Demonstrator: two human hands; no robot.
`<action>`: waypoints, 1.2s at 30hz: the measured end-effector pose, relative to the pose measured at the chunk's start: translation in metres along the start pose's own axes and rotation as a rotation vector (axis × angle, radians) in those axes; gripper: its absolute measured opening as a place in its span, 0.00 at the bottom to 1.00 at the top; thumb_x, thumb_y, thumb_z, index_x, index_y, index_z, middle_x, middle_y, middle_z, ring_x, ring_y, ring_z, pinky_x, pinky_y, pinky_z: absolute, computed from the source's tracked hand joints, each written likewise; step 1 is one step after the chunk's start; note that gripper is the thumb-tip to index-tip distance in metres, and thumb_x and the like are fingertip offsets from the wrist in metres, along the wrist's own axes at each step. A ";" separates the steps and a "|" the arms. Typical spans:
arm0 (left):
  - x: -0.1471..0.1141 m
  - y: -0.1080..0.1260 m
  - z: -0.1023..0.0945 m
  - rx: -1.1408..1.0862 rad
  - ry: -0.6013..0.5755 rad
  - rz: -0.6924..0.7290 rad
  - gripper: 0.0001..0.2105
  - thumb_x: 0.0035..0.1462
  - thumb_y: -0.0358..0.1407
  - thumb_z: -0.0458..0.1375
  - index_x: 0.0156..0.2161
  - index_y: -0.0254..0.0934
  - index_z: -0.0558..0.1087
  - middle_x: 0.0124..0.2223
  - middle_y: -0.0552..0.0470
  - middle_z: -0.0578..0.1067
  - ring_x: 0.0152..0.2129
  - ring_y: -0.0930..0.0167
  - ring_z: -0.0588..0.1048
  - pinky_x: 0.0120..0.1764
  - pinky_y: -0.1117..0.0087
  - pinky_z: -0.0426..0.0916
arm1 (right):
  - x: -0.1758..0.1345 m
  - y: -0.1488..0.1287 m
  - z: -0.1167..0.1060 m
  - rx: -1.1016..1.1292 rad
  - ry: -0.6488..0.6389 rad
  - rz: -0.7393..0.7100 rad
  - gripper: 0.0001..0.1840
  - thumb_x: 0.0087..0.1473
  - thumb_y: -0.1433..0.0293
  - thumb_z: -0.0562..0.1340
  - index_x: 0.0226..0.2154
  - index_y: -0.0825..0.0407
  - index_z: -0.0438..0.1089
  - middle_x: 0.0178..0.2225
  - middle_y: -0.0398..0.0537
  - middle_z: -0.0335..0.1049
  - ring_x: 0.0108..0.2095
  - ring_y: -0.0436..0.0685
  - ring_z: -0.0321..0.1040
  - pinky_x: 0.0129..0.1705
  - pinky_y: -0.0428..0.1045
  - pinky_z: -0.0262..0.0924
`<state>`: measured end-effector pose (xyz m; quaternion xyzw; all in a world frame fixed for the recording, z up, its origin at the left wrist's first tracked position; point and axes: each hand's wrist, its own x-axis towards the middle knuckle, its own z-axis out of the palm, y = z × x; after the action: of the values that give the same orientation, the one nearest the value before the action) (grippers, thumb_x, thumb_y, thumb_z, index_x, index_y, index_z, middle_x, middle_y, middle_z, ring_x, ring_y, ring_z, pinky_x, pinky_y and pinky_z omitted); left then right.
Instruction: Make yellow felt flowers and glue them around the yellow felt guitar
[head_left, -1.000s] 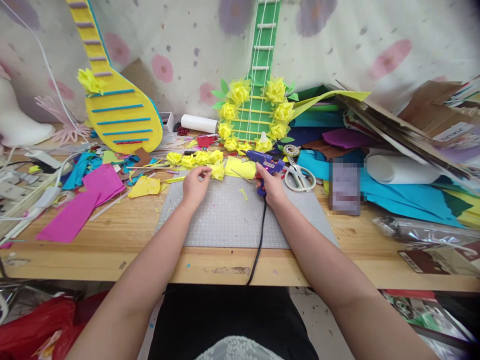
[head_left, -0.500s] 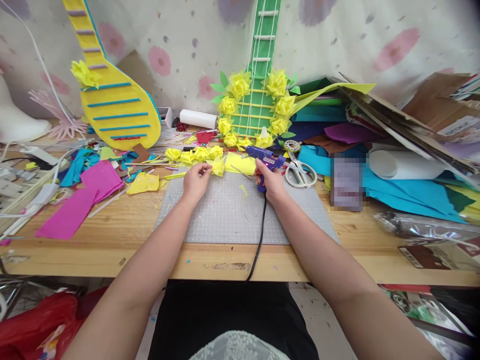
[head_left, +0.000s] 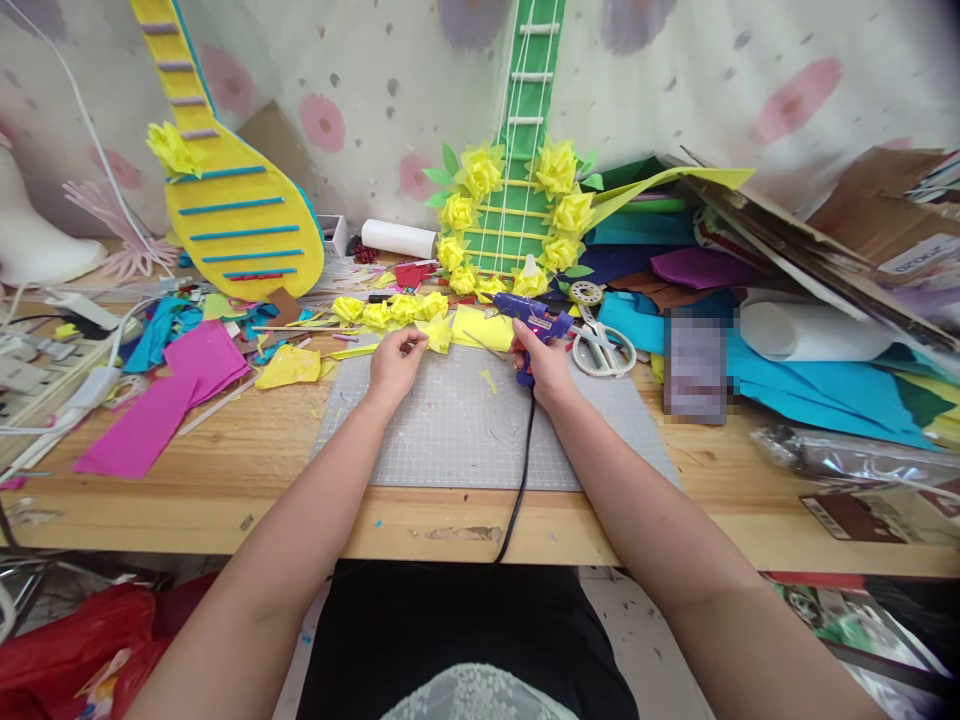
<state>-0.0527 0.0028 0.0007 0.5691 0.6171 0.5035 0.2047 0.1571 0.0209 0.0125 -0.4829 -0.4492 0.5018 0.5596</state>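
Note:
My left hand (head_left: 395, 362) pinches a yellow paper flower (head_left: 437, 335) by its left side, above the grey cutting mat (head_left: 442, 430). Wrapped around the handle of a blue glue gun (head_left: 531, 316), my right hand (head_left: 543, 368) keeps it pointed to the left, with a small red light showing on its body. The black cord runs down over the mat and the table's front edge. Beneath the nozzle lies a sheet of yellow paper (head_left: 491, 333). Several finished yellow flowers (head_left: 390, 311) sit in a row behind my left hand.
White-handled scissors (head_left: 604, 350) and a tape roll (head_left: 586, 293) lie right of the glue gun. A green paper guitar (head_left: 511, 225) with yellow flowers and a yellow paper instrument (head_left: 247, 225) stand behind. Pink paper (head_left: 142, 425) is at left; blue sheets (head_left: 817, 395) pile up at right.
The view has shifted very slightly. Both hands, the flower and the glue gun hold nearly the same positions.

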 end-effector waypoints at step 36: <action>-0.009 0.013 -0.006 0.503 -0.160 0.394 0.34 0.38 0.19 0.49 0.55 0.37 0.59 0.46 0.51 0.74 0.52 0.64 0.63 0.55 0.60 0.57 | 0.000 -0.001 0.001 0.021 0.018 0.013 0.21 0.39 0.52 0.64 0.17 0.53 0.62 0.16 0.39 0.62 0.13 0.42 0.53 0.14 0.42 0.49</action>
<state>-0.0491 -0.0101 0.0110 0.7478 0.5822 0.3191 0.0044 0.1561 0.0211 0.0139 -0.4844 -0.4358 0.5059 0.5652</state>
